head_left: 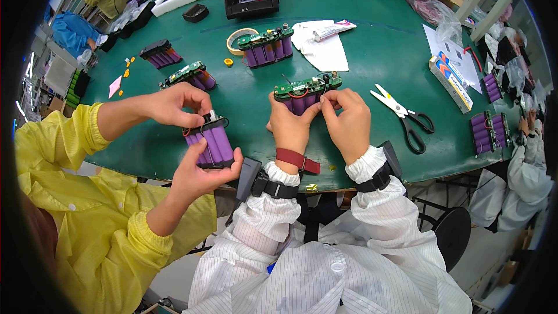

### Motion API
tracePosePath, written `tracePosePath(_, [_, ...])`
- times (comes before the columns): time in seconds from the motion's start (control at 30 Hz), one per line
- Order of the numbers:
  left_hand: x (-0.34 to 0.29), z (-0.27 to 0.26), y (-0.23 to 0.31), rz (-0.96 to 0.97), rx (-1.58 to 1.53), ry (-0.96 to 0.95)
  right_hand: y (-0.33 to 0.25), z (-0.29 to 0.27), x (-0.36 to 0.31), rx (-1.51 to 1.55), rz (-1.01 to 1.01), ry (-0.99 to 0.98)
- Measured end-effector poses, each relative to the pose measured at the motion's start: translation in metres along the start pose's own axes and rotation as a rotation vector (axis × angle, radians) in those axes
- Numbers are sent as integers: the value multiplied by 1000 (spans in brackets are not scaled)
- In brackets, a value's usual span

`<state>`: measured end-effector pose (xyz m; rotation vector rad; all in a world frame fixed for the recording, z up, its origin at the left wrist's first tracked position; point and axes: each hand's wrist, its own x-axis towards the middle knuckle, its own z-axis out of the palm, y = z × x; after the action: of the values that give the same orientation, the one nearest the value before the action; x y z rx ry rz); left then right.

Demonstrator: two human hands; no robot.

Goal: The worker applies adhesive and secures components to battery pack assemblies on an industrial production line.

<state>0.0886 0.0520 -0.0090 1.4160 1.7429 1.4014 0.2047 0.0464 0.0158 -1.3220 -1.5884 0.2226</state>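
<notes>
A battery pack (pixel 298 104) of purple cells, topped by a green circuit board with a red wire, stands upright at the table's middle near edge. My left hand (pixel 289 131) grips it from the near side, a red strap around that wrist. Thumb and fingertips of my right hand (pixel 349 125) are pinched together at the pack's right end, beside the left fingertips. Whatever lies in that pinch is too small to make out. White-and-black scissors (pixel 406 117) lie to the right of my right hand.
On my left, a person in yellow holds another purple pack (pixel 216 146). Further packs (pixel 267 49) stand beyond, near a tape roll (pixel 235 42) and white paper (pixel 328 49). A small box (pixel 452 84) lies right; a black bin (pixel 251 9) stands at the back.
</notes>
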Motion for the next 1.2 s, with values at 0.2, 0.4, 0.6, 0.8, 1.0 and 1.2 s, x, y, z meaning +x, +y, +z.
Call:
tracePosePath(0.2, [2, -1, -6, 48, -140, -17, -5, 2, -2, -88, -54, 7])
tracePosePath(0.4, [3, 0, -3, -154, -762, -106, -2, 5, -6, -197, -128, 44])
tracePosePath(0.6, [7, 9, -7, -100, -456, -51, 2, 11, -12, -202, -121, 35])
tracePosePath(0.8, [10, 11, -8, -80, -369, -22, 3, 8, -11, -134, -68, 11])
tracePosePath(1.0, [15, 13, -15, -11, -238, 63, 8, -39, 3, 73, 143, -197])
tracePosePath(1.2, [12, 8, -8, 1, -273, 46, 26, -48, 49, -88, -300, -229])
